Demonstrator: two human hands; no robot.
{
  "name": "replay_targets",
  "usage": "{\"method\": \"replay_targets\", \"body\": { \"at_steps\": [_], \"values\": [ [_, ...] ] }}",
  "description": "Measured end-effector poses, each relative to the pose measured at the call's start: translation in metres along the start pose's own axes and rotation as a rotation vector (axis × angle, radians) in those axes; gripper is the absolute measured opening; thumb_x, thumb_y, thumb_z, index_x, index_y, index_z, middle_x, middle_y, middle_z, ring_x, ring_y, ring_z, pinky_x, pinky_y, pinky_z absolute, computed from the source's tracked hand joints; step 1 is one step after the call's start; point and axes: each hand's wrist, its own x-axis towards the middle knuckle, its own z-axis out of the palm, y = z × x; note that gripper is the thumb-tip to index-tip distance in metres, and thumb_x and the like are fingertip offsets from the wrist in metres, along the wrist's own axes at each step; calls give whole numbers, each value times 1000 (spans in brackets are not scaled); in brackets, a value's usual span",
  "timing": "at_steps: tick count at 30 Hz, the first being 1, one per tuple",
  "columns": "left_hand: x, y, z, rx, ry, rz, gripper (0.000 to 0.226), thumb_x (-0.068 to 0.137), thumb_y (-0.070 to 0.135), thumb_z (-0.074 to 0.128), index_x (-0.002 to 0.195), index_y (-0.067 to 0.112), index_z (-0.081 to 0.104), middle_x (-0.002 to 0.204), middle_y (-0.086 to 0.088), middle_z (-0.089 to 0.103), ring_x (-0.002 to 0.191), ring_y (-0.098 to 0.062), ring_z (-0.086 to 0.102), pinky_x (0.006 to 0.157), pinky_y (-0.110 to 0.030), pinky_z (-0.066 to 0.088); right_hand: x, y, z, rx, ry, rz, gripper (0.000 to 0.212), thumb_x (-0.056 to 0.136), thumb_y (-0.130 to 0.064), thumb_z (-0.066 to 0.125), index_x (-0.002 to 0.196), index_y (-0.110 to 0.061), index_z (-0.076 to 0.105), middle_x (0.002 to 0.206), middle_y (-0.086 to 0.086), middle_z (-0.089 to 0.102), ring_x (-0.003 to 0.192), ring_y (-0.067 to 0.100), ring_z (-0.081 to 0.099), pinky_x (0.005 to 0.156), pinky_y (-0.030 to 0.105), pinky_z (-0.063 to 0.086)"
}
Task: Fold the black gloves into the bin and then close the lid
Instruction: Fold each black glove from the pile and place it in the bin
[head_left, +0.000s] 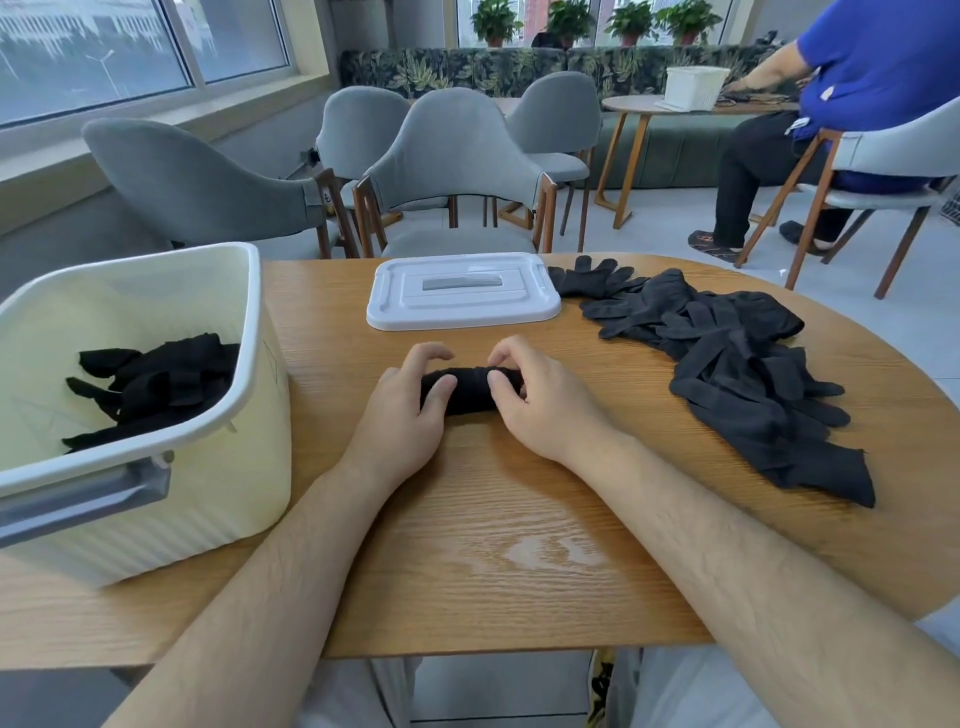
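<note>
A rolled black glove (470, 389) lies on the wooden table (519, 545) in front of me. My left hand (402, 410) grips its left end with curled fingers and thumb. My right hand (540, 400) grips its right end the same way. A cream bin (208, 467) stands open at the left and holds several folded black gloves (156, 384). Its white lid (462, 291) lies flat on the table behind my hands. A loose pile of black gloves (727, 358) spreads over the right side of the table.
Grey chairs (457, 171) stand behind the table. At the far right a person in blue (831, 104) sits at another table with a white bin (693, 88). The table's front edge runs just below my forearms.
</note>
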Motion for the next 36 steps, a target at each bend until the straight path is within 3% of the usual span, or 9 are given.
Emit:
{"method": "replay_targets", "body": {
  "at_steps": [3, 8, 14, 17, 19, 25, 32, 34, 36],
  "values": [
    [3, -4, 6, 46, 3, -5, 9, 103, 29, 49, 110, 33, 53, 99, 9, 60, 102, -19, 54, 86, -35, 46, 6, 3, 8, -6, 33, 13, 16, 106, -34, 46, 109, -24, 58, 95, -7, 59, 91, 12, 56, 71, 29, 47],
    [4, -3, 10, 497, 157, 103, 21, 99, 34, 56, 96, 20, 72, 116, 0, 53, 110, -26, 45, 91, -45, 45, 9, 12, 19, -247, 183, 84, 35, 103, -48, 48, 94, -25, 72, 89, -4, 50, 92, 18, 44, 73, 33, 43],
    [0, -9, 6, 497, -15, 225, 50, 90, 49, 66, 133, 24, 63, 102, 5, 64, 97, -21, 56, 84, -37, 50, 4, 11, 8, -24, 123, 140, 29, 103, -46, 49, 99, -28, 71, 72, -12, 64, 72, 9, 61, 62, 32, 52],
    [3, -3, 8, 484, 7, 215, 45, 92, 43, 66, 131, 22, 64, 99, 3, 66, 97, -22, 56, 81, -35, 50, -2, 7, -6, 40, 234, 198, 35, 101, -42, 53, 79, -18, 65, 62, -5, 63, 61, 10, 59, 58, 32, 51],
    [4, 0, 9, 472, 40, 220, 37, 94, 38, 65, 125, 18, 67, 96, 2, 68, 94, -23, 57, 78, -38, 51, -6, 2, -14, 159, 103, 282, 50, 104, -41, 47, 69, -14, 69, 56, -1, 68, 56, 11, 64, 61, 31, 52],
    [0, 2, 8, 436, 50, 262, 26, 96, 33, 62, 114, 15, 69, 93, 1, 70, 89, -22, 57, 75, -34, 49, 4, -14, -19, 685, -232, 601, 52, 103, -54, 50, 112, -4, 63, 78, 12, 78, 66, 23, 76, 43, 24, 49],
    [0, -1, 15, 365, 118, 323, 31, 91, 38, 67, 113, 16, 71, 110, 4, 67, 101, -16, 54, 90, -31, 48, 6, -3, -12, 977, -122, 631, 26, 97, -25, 66, 110, -3, 69, 89, 16, 78, 80, 25, 78, 60, 29, 57],
    [-3, 10, 11, 272, 257, 297, 18, 91, 34, 70, 92, 16, 71, 100, 3, 62, 95, -14, 53, 87, -25, 43, 6, -2, -11, 990, -78, 607, 21, 96, -23, 65, 108, -7, 71, 91, 11, 79, 81, 24, 78, 58, 28, 56],
    [-7, 29, 7, 130, 293, 177, 37, 97, 32, 62, 66, 13, 59, 73, 3, 55, 73, -12, 50, 71, -26, 40, 6, -3, -12, 967, -53, 578, 19, 95, -24, 63, 107, -12, 72, 93, 5, 80, 82, 21, 78, 59, 28, 55]
  ]
}}
